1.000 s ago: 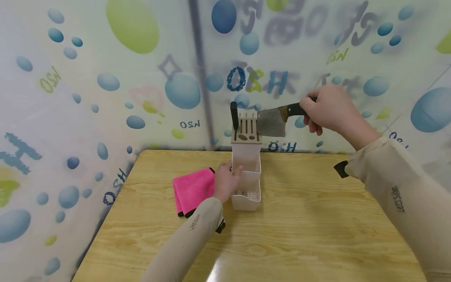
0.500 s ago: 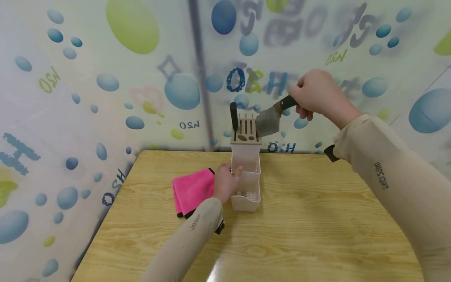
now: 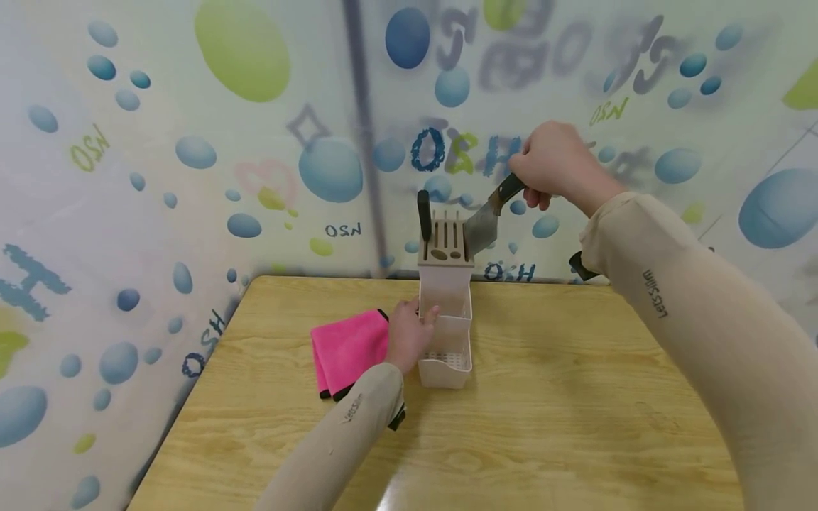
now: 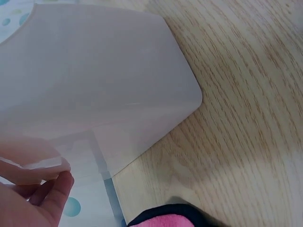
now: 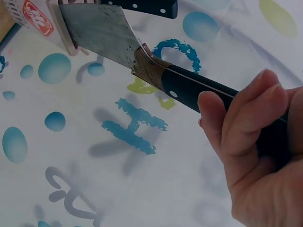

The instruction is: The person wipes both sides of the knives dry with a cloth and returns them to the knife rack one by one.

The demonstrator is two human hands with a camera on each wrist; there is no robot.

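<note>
A cream plastic knife holder (image 3: 444,289), tiered with open compartments at its front, stands on the table. My left hand (image 3: 409,333) grips the left side of its front compartment; in the left wrist view the thumb and fingers of that hand (image 4: 40,203) pinch the wall's edge. Above and to the right, my right hand (image 3: 559,163) holds a cleaver by its black handle (image 3: 510,188). The cleaver's blade (image 5: 102,30) tilts down, its front end in the holder's rightmost slot. Another knife (image 3: 424,213) with a black handle stands in the leftmost slot.
A folded pink cloth (image 3: 351,351) with black trim lies left of the holder on the wooden table (image 3: 562,397). Close behind the holder rises a patterned wall (image 3: 319,85), and another wall runs along the left side.
My right hand has moved left and up, tilting the cleaver steeper, and its blade has gone lower into the right slot. The left hand stays at the holder.
</note>
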